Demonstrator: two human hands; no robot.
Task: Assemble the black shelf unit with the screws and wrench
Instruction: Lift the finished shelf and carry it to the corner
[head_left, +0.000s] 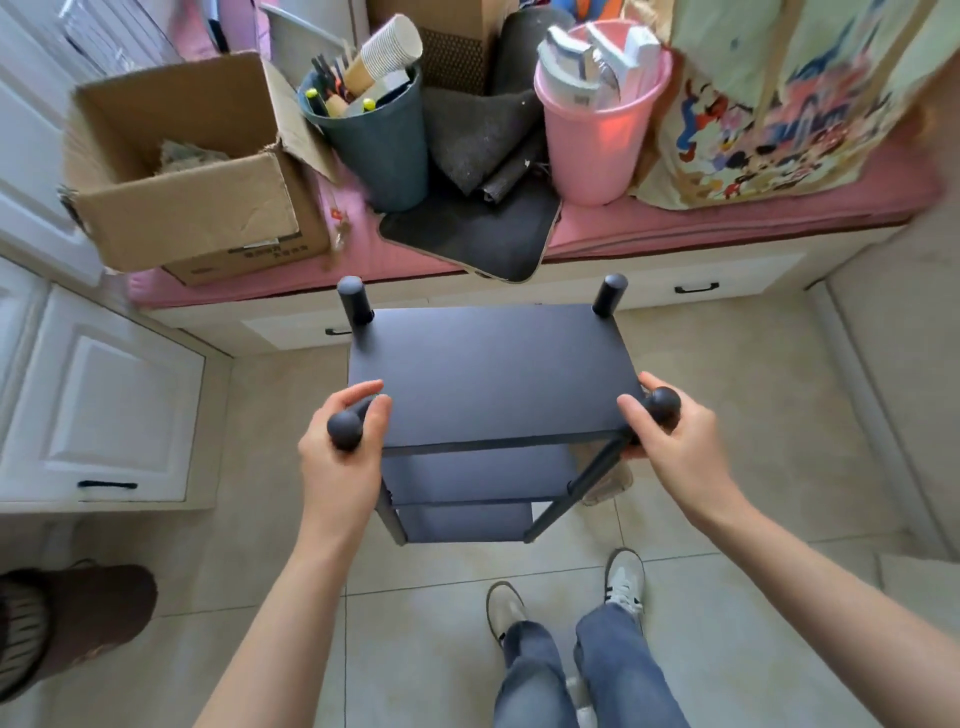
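The black shelf unit stood upright on the tiled floor, just in front of a low bench with a pink cushion, and three shelves showed one below another. The left hand curled its fingers round the near-left post, and the right hand gripped the near-right post the same way (each post ended in a rounded black cap). The two far posts rose above the top shelf, close to the bench drawers. On the cushion sat an open cardboard box with a printed label on its front, too blurred to read, a grey bin full of tools and paper cups, a pink bucket and a bag with cartoon prints, on which no lettering could be made out. The person's shoes stood just behind the unit.
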